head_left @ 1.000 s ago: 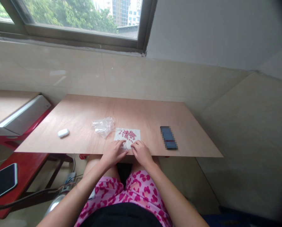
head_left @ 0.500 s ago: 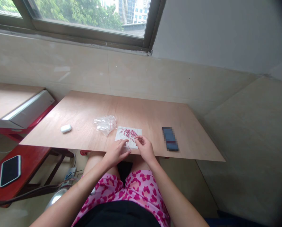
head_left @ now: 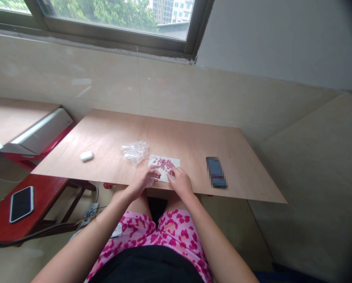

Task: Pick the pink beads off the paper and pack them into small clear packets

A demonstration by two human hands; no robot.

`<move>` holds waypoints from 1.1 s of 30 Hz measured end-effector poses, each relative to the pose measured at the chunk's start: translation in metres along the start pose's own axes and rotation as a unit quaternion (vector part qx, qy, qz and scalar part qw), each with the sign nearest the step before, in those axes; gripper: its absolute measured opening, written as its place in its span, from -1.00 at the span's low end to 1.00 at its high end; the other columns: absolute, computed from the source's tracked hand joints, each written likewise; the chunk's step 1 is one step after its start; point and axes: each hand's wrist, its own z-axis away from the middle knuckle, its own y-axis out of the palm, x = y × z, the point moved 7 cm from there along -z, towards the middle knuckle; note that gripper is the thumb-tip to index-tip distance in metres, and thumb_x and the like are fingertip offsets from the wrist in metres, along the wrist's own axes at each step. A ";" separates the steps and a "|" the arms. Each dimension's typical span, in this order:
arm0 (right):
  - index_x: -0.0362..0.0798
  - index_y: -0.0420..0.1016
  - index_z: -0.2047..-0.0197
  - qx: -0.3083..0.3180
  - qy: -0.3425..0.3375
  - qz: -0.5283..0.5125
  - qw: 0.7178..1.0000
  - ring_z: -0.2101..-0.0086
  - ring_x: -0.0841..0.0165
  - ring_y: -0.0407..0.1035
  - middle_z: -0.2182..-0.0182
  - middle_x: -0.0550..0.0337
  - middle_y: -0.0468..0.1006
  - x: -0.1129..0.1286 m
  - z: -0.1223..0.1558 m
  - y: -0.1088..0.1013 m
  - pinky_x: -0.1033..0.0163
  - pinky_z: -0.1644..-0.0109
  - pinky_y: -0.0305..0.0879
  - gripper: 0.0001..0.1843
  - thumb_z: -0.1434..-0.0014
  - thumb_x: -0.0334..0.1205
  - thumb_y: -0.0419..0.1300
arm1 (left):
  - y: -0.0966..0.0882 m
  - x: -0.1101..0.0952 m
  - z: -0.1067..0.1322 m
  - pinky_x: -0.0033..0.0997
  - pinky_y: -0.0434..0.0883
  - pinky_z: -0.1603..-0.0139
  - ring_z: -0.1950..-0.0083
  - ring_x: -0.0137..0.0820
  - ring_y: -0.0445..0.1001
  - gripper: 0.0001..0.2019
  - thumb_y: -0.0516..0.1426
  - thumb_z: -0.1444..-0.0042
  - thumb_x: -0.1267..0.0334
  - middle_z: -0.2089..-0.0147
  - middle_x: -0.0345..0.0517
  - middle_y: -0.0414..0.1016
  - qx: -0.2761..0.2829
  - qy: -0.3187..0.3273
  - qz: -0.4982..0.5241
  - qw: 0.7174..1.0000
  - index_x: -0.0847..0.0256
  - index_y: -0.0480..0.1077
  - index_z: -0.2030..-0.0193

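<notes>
So both hands are hanging over the near edge of the table [head_left: 193,137], right around a small white sheet [head_left: 164,177], and the beads [head_left: 166,163], a bunch of tiny pinkish-red ones, are lying loose on it, mostly bunching toward the far side with a few strays trailing toward the fingers. The right hand [head_left: 180,182] is hovering over the sheet's near right corner, thumb and index tips sitting close together just beside those strays; the left hand [head_left: 144,180] is hovering at the near left side, fingers curling and thumb staying apart from them. Honestly can't tell whether either one is pinching anything, since the tips are showing up too small from this high. Neither is clenching into a fist, though. To me this is looking like the fiddly fingertip step, dealing with beads a few at a time, with a good pile sitting loose. What the next move is calling for, I reckon, is a light pinch, steady wrists and no brushing the pile, because beads like that are probably just waiting to roll. A crumpled clear bag [head_left: 135,151] is lying just beside the sheet's far left corner, a white case [head_left: 86,156] is sitting farther left, and a phone [head_left: 217,173] is lying off to the right.
</notes>
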 end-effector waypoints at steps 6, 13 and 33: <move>-0.01 0.60 0.29 -0.028 0.032 -0.090 0.995 0.28 0.23 0.49 0.31 0.08 0.62 0.001 -0.001 -0.006 0.21 0.13 0.38 -0.83 -0.30 -0.20 0.20 | -0.003 -0.012 0.003 -0.17 0.52 -0.01 0.06 -0.22 0.61 -0.59 0.10 -0.21 0.14 0.08 0.06 0.62 -0.001 0.010 0.004 1.000 0.26 0.41 -0.14; -0.06 0.64 0.19 -0.019 0.047 -0.327 0.944 0.33 0.26 0.51 0.31 0.11 0.66 0.047 -0.004 -0.028 0.24 0.23 0.41 -0.69 -0.32 0.01 0.22 | 0.008 -0.027 0.010 -0.16 0.48 -0.06 0.03 -0.22 0.58 -0.68 0.30 -0.15 0.16 0.09 -0.01 0.60 0.041 0.088 -0.175 0.980 0.21 0.45 0.00; -0.01 0.64 0.12 0.009 0.027 0.003 1.000 0.25 0.27 0.50 0.19 0.08 0.64 0.000 -0.004 0.004 0.27 0.14 0.33 -0.84 -0.28 -0.29 0.23 | 0.002 -0.019 0.013 -0.45 0.37 0.27 0.22 -0.34 0.55 -0.51 0.45 -0.01 0.08 0.23 -0.07 0.56 -0.011 -0.010 0.029 0.999 0.23 0.45 0.00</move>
